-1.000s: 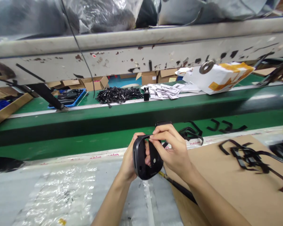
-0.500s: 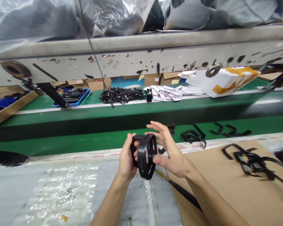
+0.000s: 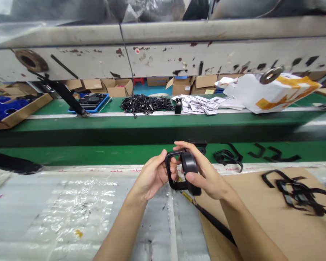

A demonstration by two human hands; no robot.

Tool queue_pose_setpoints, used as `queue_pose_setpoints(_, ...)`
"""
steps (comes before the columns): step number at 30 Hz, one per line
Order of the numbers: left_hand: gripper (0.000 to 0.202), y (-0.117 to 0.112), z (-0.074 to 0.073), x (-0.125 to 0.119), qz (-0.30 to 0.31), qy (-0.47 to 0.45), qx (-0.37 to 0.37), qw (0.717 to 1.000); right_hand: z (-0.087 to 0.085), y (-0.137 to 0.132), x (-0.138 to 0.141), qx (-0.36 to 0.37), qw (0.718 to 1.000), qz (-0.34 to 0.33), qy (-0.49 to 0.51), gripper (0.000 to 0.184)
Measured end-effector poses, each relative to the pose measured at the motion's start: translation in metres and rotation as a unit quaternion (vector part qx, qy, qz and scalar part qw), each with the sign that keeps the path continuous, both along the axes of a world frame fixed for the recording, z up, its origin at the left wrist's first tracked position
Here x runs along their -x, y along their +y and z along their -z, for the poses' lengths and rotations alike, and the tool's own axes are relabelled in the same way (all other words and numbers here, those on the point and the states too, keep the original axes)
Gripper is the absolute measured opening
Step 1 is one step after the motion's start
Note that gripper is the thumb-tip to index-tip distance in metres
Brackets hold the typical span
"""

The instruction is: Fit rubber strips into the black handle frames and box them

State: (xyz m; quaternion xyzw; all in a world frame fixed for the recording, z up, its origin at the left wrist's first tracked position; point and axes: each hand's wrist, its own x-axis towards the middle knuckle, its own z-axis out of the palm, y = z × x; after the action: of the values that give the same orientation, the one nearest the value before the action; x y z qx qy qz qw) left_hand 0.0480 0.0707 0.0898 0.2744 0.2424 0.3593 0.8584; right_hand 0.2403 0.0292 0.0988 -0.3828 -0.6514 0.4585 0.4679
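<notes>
Both hands hold a black plastic rectangular frame in front of me, just above the bench edge. My left hand cradles its left side from below, with the fingers curled around the rim. My right hand grips the thicker right side, with the thumb and fingers across it. Part of the frame is hidden behind my fingers. Beneath my hands, a thin black rod with a yellow section lies along the edge of a cardboard sheet.
Black plastic strips lie on the cardboard and on the green conveyor belt. A crinkled plastic sheet covers the bench at left. Beyond a far belt hold a black cable pile, papers, and a blue tray.
My right hand has closed from spread fingers onto the frame, and the frame has turned so its thick side faces right. The whole scene has shifted slightly as my head moved.
</notes>
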Motion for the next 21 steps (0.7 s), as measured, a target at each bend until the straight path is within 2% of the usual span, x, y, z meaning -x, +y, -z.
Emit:
queue_pose_setpoints(3, 0.043, -0.003, 0.001, -0.003, -0.01, -0.01, -0.033, 0.999, -0.001, 0.001, 0.0, 0.005, 1.0, 0.016, 0.002, 0.081)
queue_pose_setpoints(5, 0.037, -0.007, 0.001, -0.006, -0.021, -0.013, -0.058, 0.998, -0.001, 0.0, 0.0, -0.002, 1.0, 0.022, 0.001, 0.082)
queue_pose_setpoints(8, 0.03, -0.013, 0.0, -0.01, -0.054, 0.037, -0.138, 0.988, 0.0, -0.002, 0.002, -0.007, 1.0, 0.024, 0.004, 0.082)
queue_pose_setpoints(10, 0.031, -0.017, -0.001, -0.013, -0.092, 0.09, -0.201, 0.971, -0.001, -0.005, 0.003, -0.018, 0.999, 0.029, -0.005, 0.082)
queue_pose_setpoints(12, 0.031, -0.019, -0.002, -0.013, -0.113, 0.113, -0.228, 0.961, -0.003, -0.007, 0.003, -0.04, 0.998, 0.036, -0.023, 0.082)
queue_pose_setpoints(14, 0.034, -0.019, -0.004, -0.011, -0.088, 0.08, -0.202, 0.972, -0.005, -0.009, 0.004, -0.063, 0.997, 0.037, -0.036, 0.08)
queue_pose_setpoints(17, 0.043, -0.017, -0.008, -0.006, -0.024, -0.004, -0.111, 0.994, -0.006, -0.008, 0.003, -0.091, 0.995, 0.028, -0.043, 0.079)
queue_pose_setpoints(21, 0.037, -0.012, -0.012, -0.003, 0.001, -0.056, 0.0, 0.998, -0.006, -0.005, 0.001, -0.117, 0.991, 0.028, -0.055, 0.079)
